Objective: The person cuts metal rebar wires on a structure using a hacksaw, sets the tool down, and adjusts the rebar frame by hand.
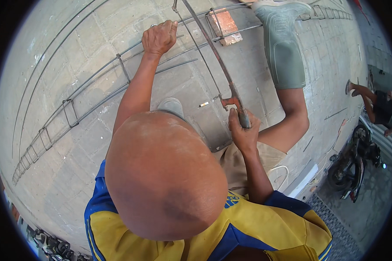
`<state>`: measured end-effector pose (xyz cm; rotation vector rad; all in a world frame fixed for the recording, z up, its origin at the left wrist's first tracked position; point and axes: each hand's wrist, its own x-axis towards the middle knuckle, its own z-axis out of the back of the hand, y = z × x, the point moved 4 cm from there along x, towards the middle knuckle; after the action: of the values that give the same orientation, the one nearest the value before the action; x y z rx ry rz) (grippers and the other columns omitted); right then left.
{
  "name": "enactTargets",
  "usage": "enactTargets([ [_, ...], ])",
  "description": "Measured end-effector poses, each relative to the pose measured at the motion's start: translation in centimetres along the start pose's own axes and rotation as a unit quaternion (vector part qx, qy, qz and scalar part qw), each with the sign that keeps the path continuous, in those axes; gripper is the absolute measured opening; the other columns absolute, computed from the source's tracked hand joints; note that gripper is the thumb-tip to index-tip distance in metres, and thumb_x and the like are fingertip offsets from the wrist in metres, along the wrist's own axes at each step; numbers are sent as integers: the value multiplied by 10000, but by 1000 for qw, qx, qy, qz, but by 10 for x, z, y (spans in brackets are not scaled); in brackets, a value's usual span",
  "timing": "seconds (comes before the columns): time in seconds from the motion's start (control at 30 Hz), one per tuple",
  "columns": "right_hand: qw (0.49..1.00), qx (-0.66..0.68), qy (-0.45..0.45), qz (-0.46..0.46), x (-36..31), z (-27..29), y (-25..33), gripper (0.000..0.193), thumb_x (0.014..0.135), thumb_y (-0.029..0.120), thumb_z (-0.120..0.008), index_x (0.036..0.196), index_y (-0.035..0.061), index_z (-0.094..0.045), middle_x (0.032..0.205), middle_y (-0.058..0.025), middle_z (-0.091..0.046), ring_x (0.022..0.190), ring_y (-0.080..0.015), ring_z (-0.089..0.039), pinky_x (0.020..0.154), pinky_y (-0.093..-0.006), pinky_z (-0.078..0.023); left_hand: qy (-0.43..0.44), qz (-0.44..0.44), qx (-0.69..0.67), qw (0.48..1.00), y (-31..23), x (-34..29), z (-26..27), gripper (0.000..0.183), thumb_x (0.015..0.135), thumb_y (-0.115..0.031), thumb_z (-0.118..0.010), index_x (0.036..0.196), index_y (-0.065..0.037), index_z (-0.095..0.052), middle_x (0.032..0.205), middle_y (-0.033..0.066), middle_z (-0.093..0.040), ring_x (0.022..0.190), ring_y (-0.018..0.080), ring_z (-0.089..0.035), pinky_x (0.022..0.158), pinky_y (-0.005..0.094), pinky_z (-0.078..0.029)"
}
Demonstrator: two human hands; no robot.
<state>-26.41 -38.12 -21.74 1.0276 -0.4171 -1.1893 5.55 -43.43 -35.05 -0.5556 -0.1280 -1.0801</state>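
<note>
My right hand is wrapped around the handle of a hacksaw. The saw's rusty frame runs up and away to the far edge, with its thin blade on the left side. My left hand is closed in a fist over a steel rod at the end of a long rebar cage. The rod's tip pokes out just right of that fist. Near there the blade crosses the cage's bars; whether it touches them I cannot tell. Square stirrups join the bars, and a red brick lies under the cage.
My green rubber boot stands by the cage's far side. A cigarette lies on the paved floor. Loose long rods curve at the left. At the right are a motorbike and another person.
</note>
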Motion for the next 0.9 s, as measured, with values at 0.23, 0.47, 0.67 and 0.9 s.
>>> enactTargets([
  [0.23, 987, -55, -47, 142, 173, -78, 46, 323, 873, 192, -656, 716, -80, -583, 644, -289, -561, 571, -446, -528, 594, -448, -461, 52, 3, -51, 997, -31, 16, -16, 253, 882, -287, -514, 832, -113, -690, 783, 160, -717, 694, 355, -701, 609, 461, -553],
  [0.47, 1000, 27, 14, -5, 13, -4, -4, 204, 919, 143, -622, 866, -39, -694, 558, -36, -485, 554, -60, -446, 527, -295, -420, 32, 11, -32, 999, -2, 1, 5, 266, 871, -305, -515, 914, -139, -719, 788, 162, -714, 686, 363, -693, 630, 454, -553],
  [0.67, 988, -28, -55, 143, 147, -74, 30, 325, 886, 185, -646, 692, -61, -559, 578, -226, -468, 540, -140, -423, 522, -402, -405, 31, 16, -50, 998, -26, 20, -11, 265, 858, -301, -519, 884, -124, -715, 770, 172, -708, 690, 375, -692, 631, 468, -552],
  [0.9, 999, 15, 34, 4, 55, -30, -2, 198, 934, 131, -595, 981, -6, -731, 592, -14, -502, 587, -51, -469, 565, -280, -439, 39, 29, -29, 998, 4, -3, -2, 250, 834, -290, -531, 844, -105, -699, 745, 175, -704, 684, 377, -691, 640, 477, -555],
])
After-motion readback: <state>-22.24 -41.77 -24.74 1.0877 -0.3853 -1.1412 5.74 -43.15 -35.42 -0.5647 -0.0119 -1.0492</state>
